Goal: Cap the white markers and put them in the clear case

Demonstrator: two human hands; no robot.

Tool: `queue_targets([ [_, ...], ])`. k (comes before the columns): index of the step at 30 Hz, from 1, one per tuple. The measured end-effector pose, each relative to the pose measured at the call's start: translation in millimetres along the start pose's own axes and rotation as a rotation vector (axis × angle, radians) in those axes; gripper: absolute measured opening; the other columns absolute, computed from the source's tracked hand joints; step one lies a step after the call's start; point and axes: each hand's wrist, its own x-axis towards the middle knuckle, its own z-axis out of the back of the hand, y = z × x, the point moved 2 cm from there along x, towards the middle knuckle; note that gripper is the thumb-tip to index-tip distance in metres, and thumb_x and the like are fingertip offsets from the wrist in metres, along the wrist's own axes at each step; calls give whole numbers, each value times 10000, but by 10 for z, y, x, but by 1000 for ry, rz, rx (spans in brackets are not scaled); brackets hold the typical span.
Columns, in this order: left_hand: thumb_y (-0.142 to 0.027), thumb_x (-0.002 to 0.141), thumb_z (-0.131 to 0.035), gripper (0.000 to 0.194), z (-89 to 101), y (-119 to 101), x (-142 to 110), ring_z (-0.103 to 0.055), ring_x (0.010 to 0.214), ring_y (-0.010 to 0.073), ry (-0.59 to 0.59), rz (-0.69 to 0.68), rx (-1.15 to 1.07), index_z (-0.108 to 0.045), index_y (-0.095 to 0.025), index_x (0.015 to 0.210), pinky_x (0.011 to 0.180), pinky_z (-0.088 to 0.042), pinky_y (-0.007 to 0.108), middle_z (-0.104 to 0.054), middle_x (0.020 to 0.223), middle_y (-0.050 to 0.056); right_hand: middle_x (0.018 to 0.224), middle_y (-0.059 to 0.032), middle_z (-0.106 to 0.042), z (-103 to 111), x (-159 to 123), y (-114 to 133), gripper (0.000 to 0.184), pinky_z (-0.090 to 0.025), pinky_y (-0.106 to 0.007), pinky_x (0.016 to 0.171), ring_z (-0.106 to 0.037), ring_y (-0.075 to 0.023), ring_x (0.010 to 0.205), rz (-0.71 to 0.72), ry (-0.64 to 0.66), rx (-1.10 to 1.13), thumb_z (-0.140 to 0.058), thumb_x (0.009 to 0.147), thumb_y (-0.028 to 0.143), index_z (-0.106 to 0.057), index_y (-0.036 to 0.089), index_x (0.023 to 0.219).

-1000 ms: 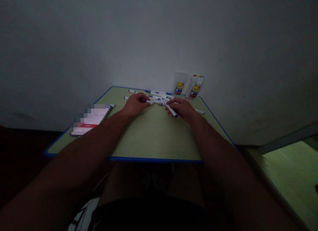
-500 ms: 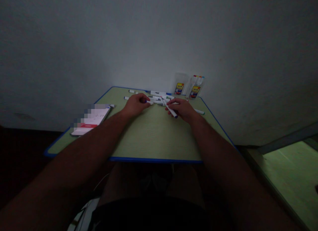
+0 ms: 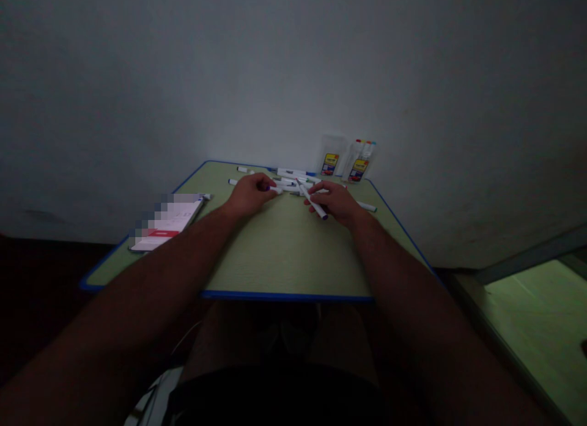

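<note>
My right hand (image 3: 334, 200) is closed around a white marker (image 3: 316, 207) with a dark purple end, held slanting over the table, its narrower tip pointing up and left. At the left, my left hand (image 3: 250, 192) has thumb and fingers closed on a small white cap (image 3: 276, 189) with a purple part. Between and behind the hands, several white markers (image 3: 296, 173) lie in a loose pile. Another marker (image 3: 367, 206) with a teal end sticks out beyond my right hand. My fingers hide part of both held things.
The pale green table (image 3: 284, 255) has a blue rim. At the back right, against the wall, stand a clear marker case (image 3: 330, 156) and a second case (image 3: 359, 162) holding several markers. A phone (image 3: 167, 224) with a lit screen lies at the left, beside my forearm.
Hardly anything differs. The lower end of the marker in my right hand has dipped slightly, and the view has shifted a little. Both hands keep their hold.
</note>
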Motion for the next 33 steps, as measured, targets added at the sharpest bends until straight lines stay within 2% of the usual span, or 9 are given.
queue_targets([
  [6, -262, 681, -761, 167, 7, -12, 2, -495, 608, 130, 4, -6, -1, -708, -185, 820, 595, -383, 288, -592, 661, -17, 804, -71, -750, -4, 11, -9, 186, -502, -205, 473, -662, -128, 546, -11, -11, -10, -675, 796, 76, -585, 173, 928],
  [12, -255, 680, -749, 197, -7, 54, 25, -521, 607, 135, 5, -4, -47, -719, -172, 855, 594, -402, 285, -605, 662, -8, 839, -103, -754, 13, 6, 26, 207, -492, -226, 478, -681, -156, 584, -14, -37, -36, -662, 773, 60, -597, 161, 941],
  [16, -234, 669, -739, 212, -23, 90, 44, -551, 579, 139, 28, 37, -176, -705, -164, 866, 576, -427, 281, -617, 632, -6, 840, -90, -753, 86, 9, 70, 248, -515, -243, 550, -701, -169, 661, 22, -28, -35, -681, 727, 68, -630, 163, 950],
  [21, -126, 619, -741, 183, -35, -4, 22, -567, 553, 124, 18, 126, -377, -670, -153, 785, 588, -474, 277, -624, 617, -8, 833, -75, -754, 169, -24, 138, 261, -508, -256, 609, -675, -157, 680, 87, 20, -49, -701, 679, 105, -667, 160, 932],
  [27, -71, 631, -721, 199, -26, -137, -20, -600, 581, 127, 50, 217, -667, -647, -142, 802, 621, -530, 302, -652, 680, 12, 819, -72, -751, 174, -122, 263, 254, -496, -252, 609, -661, -149, 687, 115, 29, -28, -692, 669, 126, -685, 150, 921],
  [33, -64, 637, -699, 189, -3, -190, -39, -605, 600, 119, 108, 235, -807, -655, -143, 803, 593, -527, 272, -673, 742, 20, 823, -78, -754, 170, -190, 321, 228, -498, -255, 595, -652, -148, 672, 139, 109, -61, -713, 664, 154, -717, 154, 892],
])
